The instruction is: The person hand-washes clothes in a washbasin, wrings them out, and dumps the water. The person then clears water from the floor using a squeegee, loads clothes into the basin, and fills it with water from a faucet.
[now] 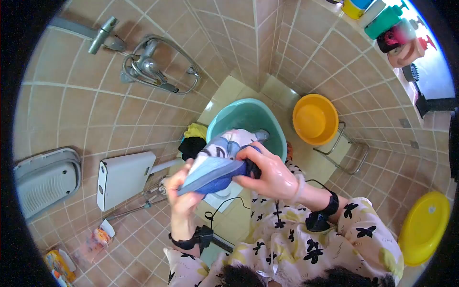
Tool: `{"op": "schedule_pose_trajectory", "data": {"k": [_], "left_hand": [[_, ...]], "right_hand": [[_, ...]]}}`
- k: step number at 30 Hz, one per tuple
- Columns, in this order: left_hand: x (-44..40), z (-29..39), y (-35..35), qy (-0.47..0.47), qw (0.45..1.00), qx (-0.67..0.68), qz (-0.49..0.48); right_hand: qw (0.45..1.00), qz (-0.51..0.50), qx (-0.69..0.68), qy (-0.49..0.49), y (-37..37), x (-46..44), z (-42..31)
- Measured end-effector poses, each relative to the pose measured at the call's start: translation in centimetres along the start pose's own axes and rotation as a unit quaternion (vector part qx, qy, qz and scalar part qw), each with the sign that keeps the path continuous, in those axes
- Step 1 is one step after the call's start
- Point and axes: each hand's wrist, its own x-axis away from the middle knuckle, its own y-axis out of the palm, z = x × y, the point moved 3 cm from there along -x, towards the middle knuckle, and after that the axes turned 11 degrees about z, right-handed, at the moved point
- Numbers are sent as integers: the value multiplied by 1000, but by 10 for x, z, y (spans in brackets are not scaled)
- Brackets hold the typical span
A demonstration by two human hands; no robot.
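A blue and white patterned cloth [213,173] is stretched between my two hands, above the near side of a teal basin [247,109]. My left hand [184,196] grips its left end, fingers closed on the fabric. At the right end, my right hand [270,173] pinches a bunched dark blue part between thumb and fingers. The upper, white-printed part of the cloth hangs over the basin's rim. Black straps circle both wrists.
An orange basin [315,119] stands beside a metal rack [342,148] at right. Yellow and black cloths [192,146] lie left of the teal basin. A yellow lid [424,228] is at far right. Bottles [385,21] line a shelf; a shower mixer [148,64] is on the wall.
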Motion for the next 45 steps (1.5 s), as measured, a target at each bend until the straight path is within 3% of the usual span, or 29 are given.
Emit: {"op": "schedule_pose_trajectory", "data": {"k": [5,7,8,10,11,13,14,15,16,17,18,19,22,24,25,26,27,28,30,31,33,36,37,38,39,41,44,45], "left_hand": [[-25,-208,-56,-217,967,-121,65],[-33,-313,-86,-291,943,-124,101],[-42,-361,-103,-294,942,-123,104],[-58,-462,-134,-292,882,-369,31],[-66,-515,-146,-296,883,-363,38],[-80,-588,-161,-141,830,-539,32],[-85,-621,-166,-194,803,-562,39],[-93,-646,-168,-150,800,-577,64],[-102,-670,-171,-104,796,-590,87],[-110,-692,-175,-116,794,-590,91],[-116,-713,-177,-141,767,-625,34],[-123,-734,-179,-163,737,-656,-24],[-131,-782,-187,-238,709,-661,-54],[-124,-837,-210,-218,723,-651,-69],[-121,-854,-220,-192,737,-642,-86],[-126,-856,-229,-191,737,-643,-82],[-133,-855,-235,-257,754,-593,-120],[-137,-850,-236,-319,765,-536,-158],[-134,-794,-224,-276,757,-581,-118],[-127,-750,-214,-238,744,-620,-76],[-107,-654,-190,-261,782,-566,2],[-82,-495,-144,-228,837,-494,64],[-69,-456,-142,-252,832,-488,79],[-56,-424,-140,-224,871,-424,105],[-52,-373,-118,-272,908,-289,134],[-35,-288,-97,-251,937,-182,162],[-12,-162,-68,-141,955,-240,105],[-3,-119,-50,-146,961,-203,118]], "right_hand": [[998,30,28,53,76,-17,213],[990,63,112,64,108,-23,319],[990,59,112,66,123,-25,368],[986,39,98,129,145,-32,464],[986,31,102,128,154,-41,501],[970,-1,219,106,178,-45,571],[960,-46,250,121,193,-48,610],[958,-60,249,129,205,-52,630],[938,-100,291,163,215,-61,641],[912,-141,334,194,223,-72,651],[861,-237,327,308,231,-80,672],[857,-247,329,309,240,-81,700],[817,-274,401,310,259,-59,785],[879,-306,335,145,267,-51,845],[878,-310,335,143,259,-64,836],[862,-360,286,211,245,-81,806],[840,-404,234,276,235,-90,789],[843,-401,235,272,230,-98,765],[924,-201,159,283,211,-101,723],[926,-194,157,282,201,-98,695],[897,-146,276,312,183,-92,635],[955,-57,206,208,145,-58,521],[964,-39,188,186,134,-48,474],[967,-19,180,180,124,-43,430],[980,23,123,158,112,-40,378],[986,84,56,132,85,-36,282],[989,87,-81,90,48,-13,150],[987,82,-116,76,35,-8,114]]}}
